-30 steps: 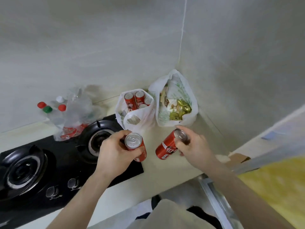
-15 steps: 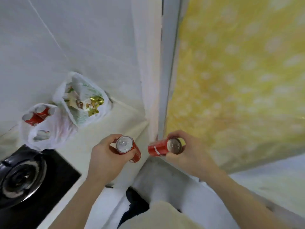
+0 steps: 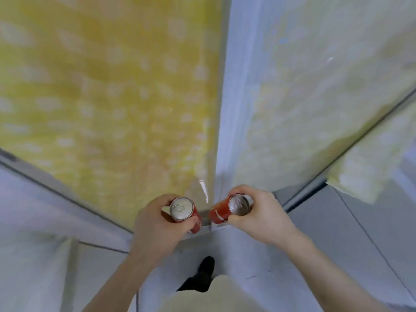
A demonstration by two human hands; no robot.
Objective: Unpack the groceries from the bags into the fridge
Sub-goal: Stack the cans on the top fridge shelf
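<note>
My left hand grips a red soda can with its silver top facing me. A second red soda can is held in my right hand, tilted with its base pointing left. Both cans hover close together, just in front of the corner of the fridge. One fridge face carries a yellow patterned covering, the other face a paler one. The fridge looks closed. The grocery bags are out of view.
A dark seam crosses the fridge's right face at a slant. Pale floor lies below my hands, with my dark shoe on it. My light clothing fills the bottom middle.
My view swung right from the counter, stove and bags to the fridge corner. Both hands kept their cans and now hold them in front of the fridge.
</note>
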